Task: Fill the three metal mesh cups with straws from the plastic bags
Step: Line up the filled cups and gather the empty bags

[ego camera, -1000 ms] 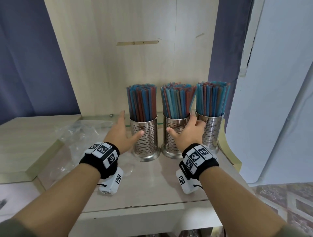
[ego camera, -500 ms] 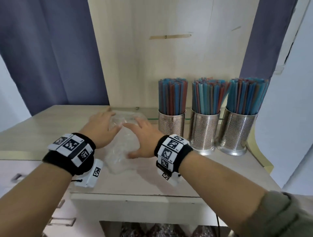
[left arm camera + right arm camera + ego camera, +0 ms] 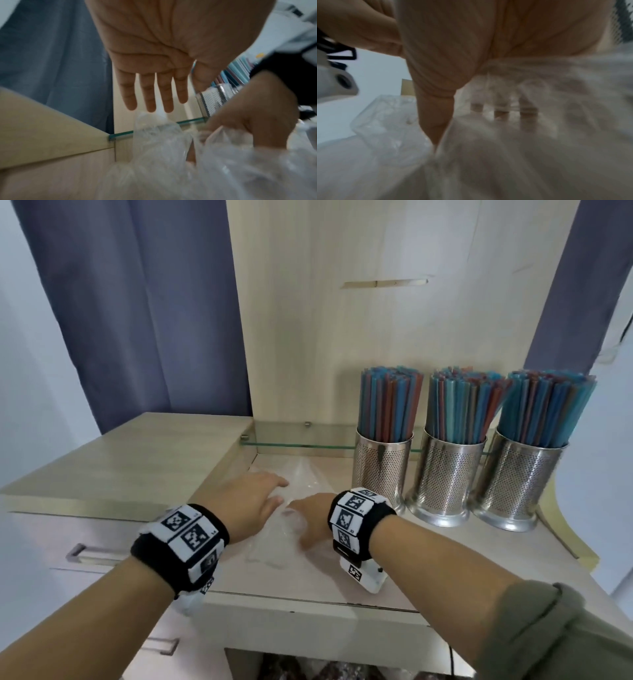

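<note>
Lying under both hands [image 3: 251, 503], plastic bags [image 3: 274, 542].

mesh cups [image 3: 445, 474]: three, upright, straw-filled | plastic bags [image 3: 274, 539]: clear, crumpled

Crumpled plastic bags [image 3: 530, 135] blur over right fingertips [image 3: 528, 113].

- light wood countertop [image 3: 428, 570], glass sheet on top
- 3 mesh cups [image 3: 445, 474] w/ straws standing in a row, back right
- clear plastic bags [image 3: 274, 546] crumpled at center-left, count unclear, prob. empty
</note>
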{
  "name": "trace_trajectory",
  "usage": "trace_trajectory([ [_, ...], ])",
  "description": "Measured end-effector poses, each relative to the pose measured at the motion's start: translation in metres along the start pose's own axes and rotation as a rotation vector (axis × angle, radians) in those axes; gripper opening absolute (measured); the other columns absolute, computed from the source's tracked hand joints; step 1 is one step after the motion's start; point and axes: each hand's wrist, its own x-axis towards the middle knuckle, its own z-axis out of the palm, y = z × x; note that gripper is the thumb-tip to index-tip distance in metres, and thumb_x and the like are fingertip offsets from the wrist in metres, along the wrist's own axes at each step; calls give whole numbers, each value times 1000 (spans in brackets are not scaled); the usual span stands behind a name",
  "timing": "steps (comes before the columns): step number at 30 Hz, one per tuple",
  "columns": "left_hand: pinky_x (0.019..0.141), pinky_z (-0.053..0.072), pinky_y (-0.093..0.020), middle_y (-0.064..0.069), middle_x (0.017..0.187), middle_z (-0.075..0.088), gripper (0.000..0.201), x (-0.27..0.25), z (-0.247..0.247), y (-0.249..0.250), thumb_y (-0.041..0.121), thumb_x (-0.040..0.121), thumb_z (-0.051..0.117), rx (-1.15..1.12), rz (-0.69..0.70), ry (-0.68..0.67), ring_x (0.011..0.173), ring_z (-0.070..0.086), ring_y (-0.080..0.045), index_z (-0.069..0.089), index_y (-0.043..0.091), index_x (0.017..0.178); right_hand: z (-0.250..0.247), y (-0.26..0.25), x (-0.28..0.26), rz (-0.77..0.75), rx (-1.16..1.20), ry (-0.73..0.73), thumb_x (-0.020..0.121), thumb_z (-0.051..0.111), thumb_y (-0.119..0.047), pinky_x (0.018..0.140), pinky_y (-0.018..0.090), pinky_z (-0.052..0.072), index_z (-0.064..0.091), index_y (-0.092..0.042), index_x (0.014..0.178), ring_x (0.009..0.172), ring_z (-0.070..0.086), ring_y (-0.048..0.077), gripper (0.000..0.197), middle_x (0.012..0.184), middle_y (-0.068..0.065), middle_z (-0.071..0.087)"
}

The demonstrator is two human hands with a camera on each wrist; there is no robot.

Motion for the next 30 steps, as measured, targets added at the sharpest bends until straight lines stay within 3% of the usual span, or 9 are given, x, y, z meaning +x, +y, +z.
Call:
trace_trajectory([
  [2,109,34,-32,10,147,41,42,3,9,9,38,102,40,40,29,-102,133,41,-12,39,30,143,-1,5,-21,-46,-31,-28,95,61,-29,89,27,38,48,-15,139,122,56,25,48,130,6,59],
  [5,113,31,-34,10,154,31,57,9,22,15,53,97,41,79,39,-238,138,34,-11,30,30,148,8,18,-51,-77,21,-42,92,65,-29,87,30,38,44,-22,144,120,57,25,57,131,5,60],
  [10,115,27,-33,8,161,16,114,13,39,22,92,59,35,35,-36,-471,143,27,-13,11,32,154,22,45,-105,-117,209,-50,90,67,-26,111,33,36,44,-34,146,134,47,19,61,148,-3,49],
  [13,114,30,-40,5,161,17,123,19,48,25,86,60,59,83,-102,-519,142,32,-18,-1,34,153,22,55,-128,-146,284,18,91,66,-29,116,33,29,58,-34,136,139,40,15,46,152,-5,42],
  [17,113,32,-42,-2,155,28,133,28,48,39,79,56,72,164,-133,-584,138,36,-25,-3,29,154,14,66,-144,-74,191,37,92,62,-48,115,39,29,70,-34,119,139,38,15,32,151,-7,42],
  [21,101,42,-37,-8,140,46,112,37,42,55,61,63,81,206,-151,-528,125,48,-27,23,15,147,10,76,-146,-21,172,94,92,60,-53,111,43,38,65,-30,126,129,48,18,41,139,-3,51],
  [25,90,46,-29,-3,124,57,69,38,48,58,40,73,79,141,-70,-406,112,54,-22,51,15,130,2,75,-145,-52,287,321,87,66,-52,111,34,37,48,-29,143,132,43,15,63,143,-4,45],
  [28,66,39,-18,10,93,56,43,24,47,62,27,74,78,-113,42,-205,88,54,-14,61,23,113,-1,63,-146,-106,324,384,74,78,-57,117,31,27,16,-29,157,144,27,15,107,157,-5,26],
  [30,67,42,-15,12,90,61,43,16,33,64,20,71,78,-261,121,-64,84,58,-11,62,29,110,0,55,-146,-92,248,386,63,83,-62,121,43,22,-7,-34,156,148,20,18,133,162,-3,18],
])
